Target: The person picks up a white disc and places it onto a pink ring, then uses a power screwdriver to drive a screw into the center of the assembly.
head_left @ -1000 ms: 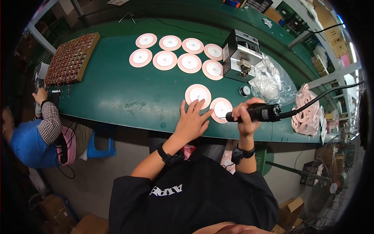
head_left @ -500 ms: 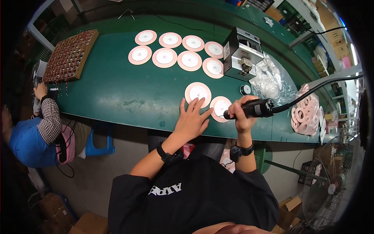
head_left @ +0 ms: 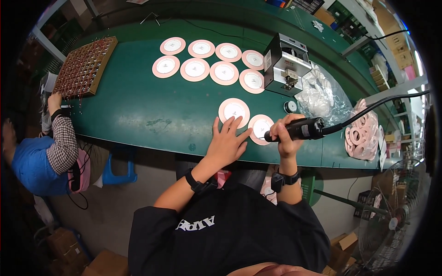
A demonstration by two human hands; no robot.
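Observation:
My right hand (head_left: pixel 286 140) is closed around a black corded electric screwdriver (head_left: pixel 307 128), tilted with its thin bit pointing left. The bit's end is over a pink-rimmed white disc (head_left: pixel 260 124) near the table's front edge; I cannot tell whether it touches. My left hand (head_left: pixel 223 146) lies with fingers spread and holds nothing. Its fingertips rest on the lower part of another pink-rimmed disc (head_left: pixel 234 108), and its thumb side reaches toward the disc under the bit. A small round metal-topped spool-like piece (head_left: pixel 290 107) stands just beyond my right hand.
Several matching discs (head_left: pixel 195 69) lie in two rows farther back on the green table (head_left: pixel 124 110). Right of them stand a metal box machine (head_left: pixel 287 66), a clear plastic bag (head_left: pixel 322 92) and bagged pink rings (head_left: pixel 361 135). Left, a co-worker (head_left: pixel 41 158) sits by a gridded tray (head_left: pixel 86 66).
My hands and the screwdriver stay almost in place. At the left, the co-worker's hand and arm have shifted slightly toward the gridded tray.

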